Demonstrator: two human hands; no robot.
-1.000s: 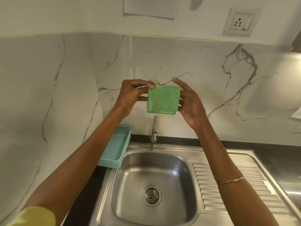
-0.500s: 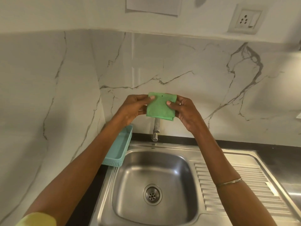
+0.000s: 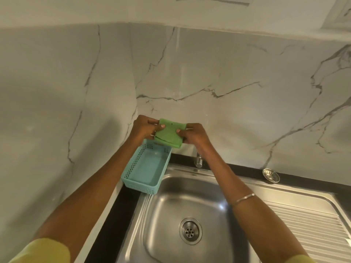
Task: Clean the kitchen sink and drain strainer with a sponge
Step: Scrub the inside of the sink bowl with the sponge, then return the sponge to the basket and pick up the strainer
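I see the stainless sink (image 3: 190,198) with its drain (image 3: 190,232) in the basin floor, teal perforated basket (image 3: 146,168) on the counter at its back-left corner. Left hand (image 3: 145,129) and right hand (image 3: 193,135) both pinch the folded green scrub sponge (image 3: 170,134), held over the basket's far end. Loose metal drain strainer (image 3: 271,175) lies on the rear ledge, right of the tap (image 3: 198,160).

Flat green sponge (image 3: 170,134) held above steel sink (image 3: 171,215) rim.

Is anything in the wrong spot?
Yes. The strainer leans on the counter by the wall, not in the sink's drain. Both hands, left and right, hold the sponge above the basket.
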